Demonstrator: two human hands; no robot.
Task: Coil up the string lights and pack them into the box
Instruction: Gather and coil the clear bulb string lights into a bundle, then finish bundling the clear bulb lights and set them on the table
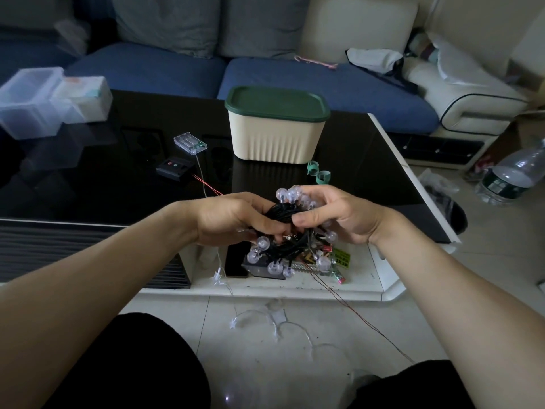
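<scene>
I had both my left hand [233, 219] and right hand [333, 215] clutching the lights [290, 231], keeping the coil from springing loose; the box [277, 137] was lidded.

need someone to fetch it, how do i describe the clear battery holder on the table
On the black glass coffee table, look left of the cream box with the green lid. The battery holder lies there, just behind a small black controller; it alone is see-through plastic.
</scene>
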